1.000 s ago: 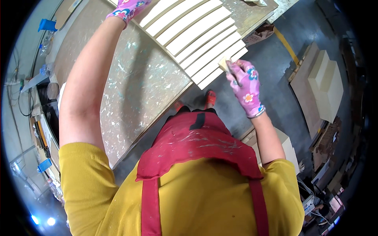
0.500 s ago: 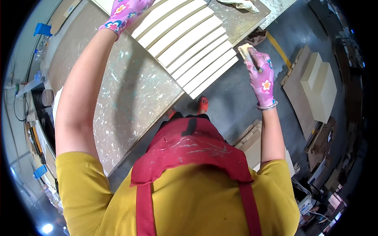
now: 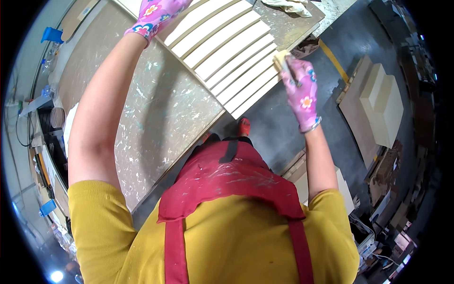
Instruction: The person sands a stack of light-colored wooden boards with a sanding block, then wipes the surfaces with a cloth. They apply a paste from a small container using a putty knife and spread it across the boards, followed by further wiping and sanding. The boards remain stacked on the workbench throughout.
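A fanned stack of pale white boards point(image 3: 227, 45) lies on the paint-flecked worktable, with the edges stepped one behind another. In a pink flowered glove, my right hand point(image 3: 300, 90) pinches a small pale-yellow sponge-like block point(image 3: 281, 60). That block is against the right-hand ends of the boards, near their closer corner. My left hand point(image 3: 161, 16), gloved the same way, is at the far left side of the stack, on or just over it. The upper edge of the picture cuts off its fingers, so their grip is hidden.
The worktable point(image 3: 156, 137) has its edge running diagonally before me. A crumpled cloth point(image 3: 291, 6) lies on its far part. To the right, thick cream boards point(image 3: 383, 104) are stacked on a panel on the floor. More boards point(image 3: 302, 175) stand low by my right arm.
My right hand has moved left with the yellow block, from beside the stack onto the board ends. My left hand and the boards have shifted slightly right in the picture.
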The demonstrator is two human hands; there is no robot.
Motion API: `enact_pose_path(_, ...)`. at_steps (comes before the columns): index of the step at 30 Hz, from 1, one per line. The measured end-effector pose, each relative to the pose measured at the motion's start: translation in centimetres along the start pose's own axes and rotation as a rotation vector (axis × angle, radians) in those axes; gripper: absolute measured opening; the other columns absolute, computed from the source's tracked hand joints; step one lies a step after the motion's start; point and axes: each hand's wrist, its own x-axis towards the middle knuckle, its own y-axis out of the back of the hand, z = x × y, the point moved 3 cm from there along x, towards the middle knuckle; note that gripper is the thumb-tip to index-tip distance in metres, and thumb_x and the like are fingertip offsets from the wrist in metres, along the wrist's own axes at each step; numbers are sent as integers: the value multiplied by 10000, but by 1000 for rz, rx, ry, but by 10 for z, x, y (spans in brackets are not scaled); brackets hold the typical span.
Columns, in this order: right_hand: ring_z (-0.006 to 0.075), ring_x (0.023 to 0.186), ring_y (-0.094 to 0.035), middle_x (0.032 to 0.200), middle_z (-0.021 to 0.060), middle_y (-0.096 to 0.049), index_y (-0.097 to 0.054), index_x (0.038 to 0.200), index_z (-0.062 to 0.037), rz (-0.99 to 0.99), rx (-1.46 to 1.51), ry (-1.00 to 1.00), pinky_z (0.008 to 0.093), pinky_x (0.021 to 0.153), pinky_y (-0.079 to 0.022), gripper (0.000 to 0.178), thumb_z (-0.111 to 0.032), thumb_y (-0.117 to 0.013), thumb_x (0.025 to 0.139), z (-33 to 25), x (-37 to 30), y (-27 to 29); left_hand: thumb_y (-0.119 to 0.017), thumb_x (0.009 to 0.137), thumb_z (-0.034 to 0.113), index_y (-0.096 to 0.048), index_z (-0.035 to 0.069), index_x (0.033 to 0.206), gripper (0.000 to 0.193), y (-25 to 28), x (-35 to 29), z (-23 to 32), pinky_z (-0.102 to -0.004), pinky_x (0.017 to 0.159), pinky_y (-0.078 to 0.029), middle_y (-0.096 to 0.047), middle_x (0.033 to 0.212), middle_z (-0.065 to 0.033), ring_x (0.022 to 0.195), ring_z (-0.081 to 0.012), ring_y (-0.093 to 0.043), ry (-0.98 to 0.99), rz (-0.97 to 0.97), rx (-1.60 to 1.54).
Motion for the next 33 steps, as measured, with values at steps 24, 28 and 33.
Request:
enact_pose_path(24, 287, 1039, -649, 1170, 184, -661, -655, 1191, 8, -16, 209, -80, 353, 938, -497, 356, -149, -701, 874, 51, 10, 4, -527, 972, 398, -569, 23, 1343, 529, -5, 4, -3, -424, 1164, -311, -535, 1407, -198, 1347, -350, -453, -34, 33, -13)
enact_pose_path(28, 316, 1006, -646, 1127, 171, -665, -664, 1195, -17, -29, 31, -98, 372, 905, -506, 359, -108, -686, 849, 46, 15, 4, -529, 974, 400, -574, 23, 1338, 526, -9, 2, -8, -422, 1171, -304, -542, 1401, -198, 1350, -347, -453, -35, 30, 3)
enact_pose_path(33, 306, 1006, -638, 1066, 163, -664, -671, 1198, -39, 22, -54, 16, 394, 891, -507, 378, -156, -692, 838, 8, 32, 15, -530, 973, 403, -570, 19, 1340, 533, -4, 0, -4, -422, 1167, -309, -537, 1408, -194, 1359, -346, -443, -22, 41, -33)
